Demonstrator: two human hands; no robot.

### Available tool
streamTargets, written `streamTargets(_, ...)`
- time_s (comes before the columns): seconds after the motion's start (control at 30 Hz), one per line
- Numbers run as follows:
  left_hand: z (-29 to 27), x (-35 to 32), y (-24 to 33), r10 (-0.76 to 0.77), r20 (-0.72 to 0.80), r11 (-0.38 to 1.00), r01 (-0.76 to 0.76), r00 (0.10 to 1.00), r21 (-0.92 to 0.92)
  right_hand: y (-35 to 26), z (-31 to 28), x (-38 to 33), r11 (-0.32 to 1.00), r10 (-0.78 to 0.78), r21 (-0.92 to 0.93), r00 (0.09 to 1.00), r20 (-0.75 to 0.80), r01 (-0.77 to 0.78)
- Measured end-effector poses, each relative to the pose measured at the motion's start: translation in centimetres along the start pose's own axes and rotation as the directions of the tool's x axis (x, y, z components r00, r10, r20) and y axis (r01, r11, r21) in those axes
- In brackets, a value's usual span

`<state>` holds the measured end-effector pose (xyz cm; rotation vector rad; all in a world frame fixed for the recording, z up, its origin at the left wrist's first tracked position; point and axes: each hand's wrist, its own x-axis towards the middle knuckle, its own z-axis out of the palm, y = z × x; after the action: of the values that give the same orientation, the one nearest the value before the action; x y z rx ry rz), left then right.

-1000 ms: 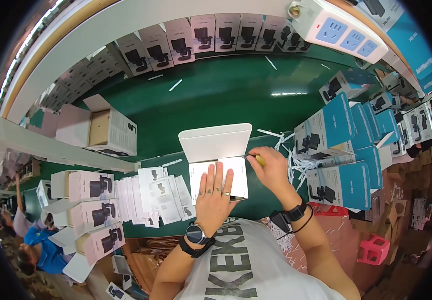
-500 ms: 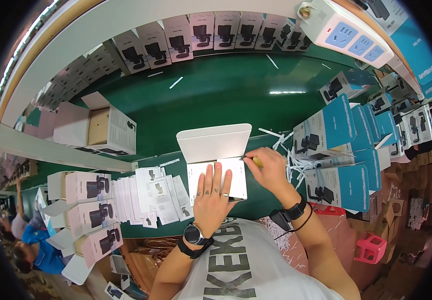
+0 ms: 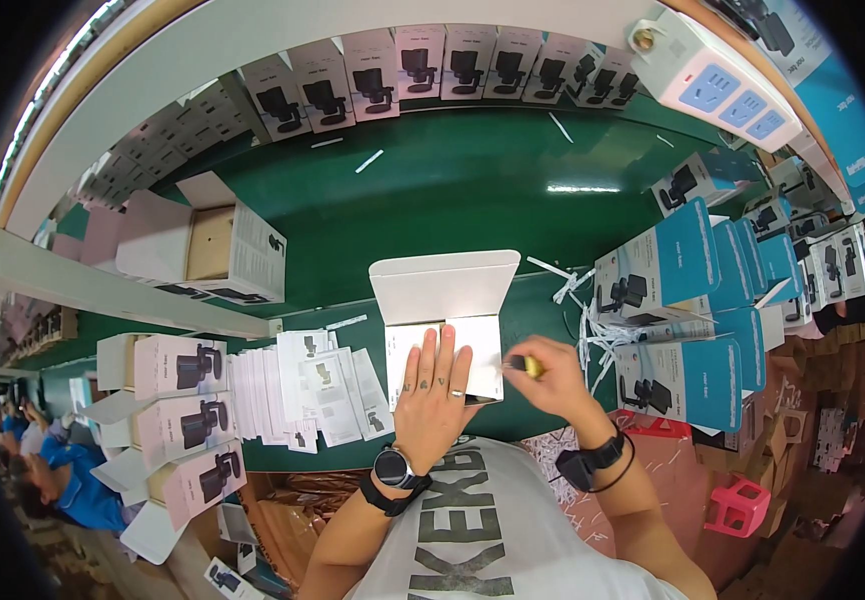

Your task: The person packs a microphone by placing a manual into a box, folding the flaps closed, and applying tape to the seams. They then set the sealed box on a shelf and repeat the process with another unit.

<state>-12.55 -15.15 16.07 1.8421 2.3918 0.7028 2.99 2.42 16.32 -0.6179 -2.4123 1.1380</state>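
Near the centre of the frame, an open white box lies on the green counter, its lid flap raised toward the upper part of the frame. The left hand lies flat on the box's white contents, palm down, fingers spread and pointing up the frame, holding nothing; a dark watch sits on its wrist, and the forearm comes in from the lower edge. The right hand is just right of the box's lower right corner, curled shut on a small yellow tool whose tip points toward the box edge; its wrist, with a dark band, bends in from the lower right. The two hands are close but apart. Just left of the box lies a fanned row of white leaflets, with pale pink boxes further left. Blue and white boxes stand at the right of the frame, with white paper strips scattered between them and the open box.
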Motion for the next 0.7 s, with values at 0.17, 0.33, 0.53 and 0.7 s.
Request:
streamTargets(0.17, 0.3, -1.5, -0.5, 0.001, -0.029, 0.996, -0.004, 1.0, -0.093, 2.8, -2.8, -2.4, 0.93, 0.302, -0.155, 0.934, -0.193, -0.332)
streamTargets(0.33, -0.7, -2.2, 0.1, 0.084, 0.037, 0.996, -0.085, 0.996, 0.028, -2.6, -1.7, -0.1, 0.953, 0.02, -0.299, 0.991, -0.134, -0.06)
streamTargets(0.53, -0.7, -4.2, -0.5, 0.174, 0.064, 0.974, -0.181, 0.983, 0.139, -8.1, 7.4, 6.8, 0.918, -0.318, -0.301, 0.933, -0.17, 0.258)
streamTargets(0.7, -0.9, -5.4, -1.8, 0.166, 0.087, 0.985, -0.169, 0.982, 0.037, -8.6, 10.6, 8.3, 0.888, -0.372, -0.342, 0.917, -0.142, 0.307)
